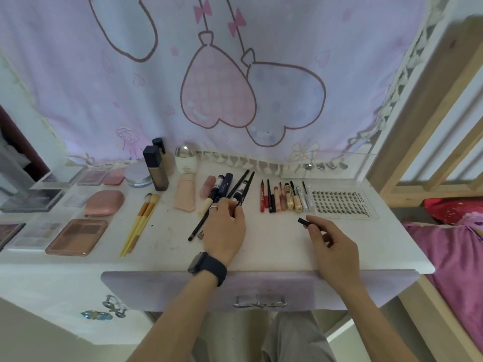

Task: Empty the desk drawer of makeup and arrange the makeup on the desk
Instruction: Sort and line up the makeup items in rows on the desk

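Note:
Makeup lies in rows across the white desk (274, 246). My left hand (226, 228) rests at the middle, fingers curled round a black-and-white tube (239, 197) among several dark pencils and brushes (222, 202). My right hand (330, 241) pinches a small black stick (304, 222) just above the desk, in front of a row of lip pencils and mascaras (285, 198). A clear tray of false lashes (339, 201) lies at the right. The purple drawer (261, 288) below the desk edge looks pushed in, so its inside is hidden.
Palettes (77, 236) and a pink compact (104, 202) fill the left side, with two yellow brushes (139, 223) beside them. Foundation bottles (155, 168) and a white bottle (185, 159) stand at the back against a hanging cloth. A wooden bed frame (423, 142) borders the right.

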